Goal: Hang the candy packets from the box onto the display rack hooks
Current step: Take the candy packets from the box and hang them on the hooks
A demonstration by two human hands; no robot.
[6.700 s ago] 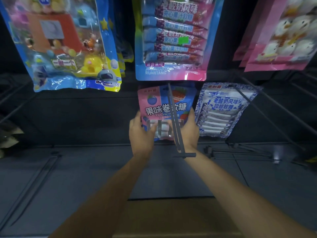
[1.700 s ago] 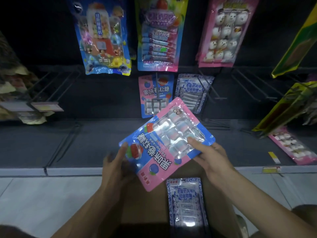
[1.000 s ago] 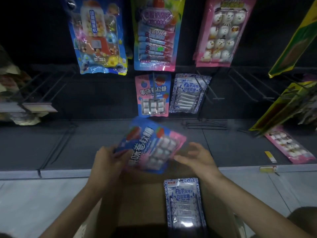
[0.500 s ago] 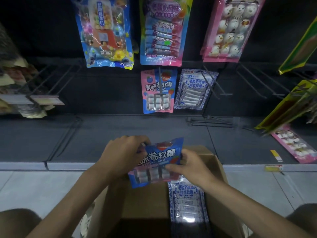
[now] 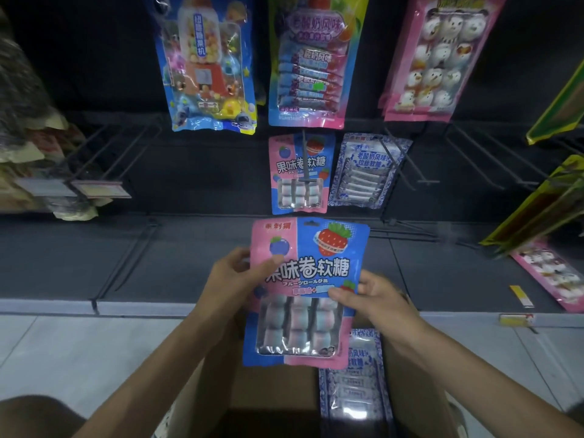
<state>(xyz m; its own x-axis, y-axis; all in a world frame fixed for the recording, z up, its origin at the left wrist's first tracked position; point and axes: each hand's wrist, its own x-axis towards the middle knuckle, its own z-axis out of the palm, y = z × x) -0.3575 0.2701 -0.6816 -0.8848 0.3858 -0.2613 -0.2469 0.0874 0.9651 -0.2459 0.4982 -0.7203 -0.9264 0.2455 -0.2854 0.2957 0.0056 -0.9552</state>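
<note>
Two hands hold one pink-and-blue fruit-roll candy packet (image 5: 306, 289) upright and face-on above the open cardboard box (image 5: 202, 403), in front of the rack's bottom shelf (image 5: 158, 263). Left hand (image 5: 232, 279): thumb laid over the printed front at the packet's left edge, fingers behind, pinching it. Right hand (image 5: 377, 298): thumb pressed on the front at the right edge, just above the clear window, fingers curled behind. The packet's top edge and hang hole are free, below the hook row and touching no hook. In the box, to the right, lies a blue-and-white candy packet (image 5: 355, 393), partly covered by the held packet. Middle row of the rack: an identical pink-and-blue packet (image 5: 298, 173) hangs on a hook (image 5: 305, 159), whose rod runs down across its front; just beside it to the right hangs a blue-and-white packet (image 5: 366, 172) on its own hook. Bare hooks (image 5: 474, 159) stick out further right. Top row, left to right: a blue gumball-machine packet (image 5: 207, 64), a striped candy-stick packet (image 5: 311, 64), a pink marshmallow packet (image 5: 436, 55). A pink packet (image 5: 550, 273) lies flat on the shelf at far right, under tilted yellow-green packets (image 5: 543, 210). Price-tag holders (image 5: 98, 188) sit at the left.
</note>
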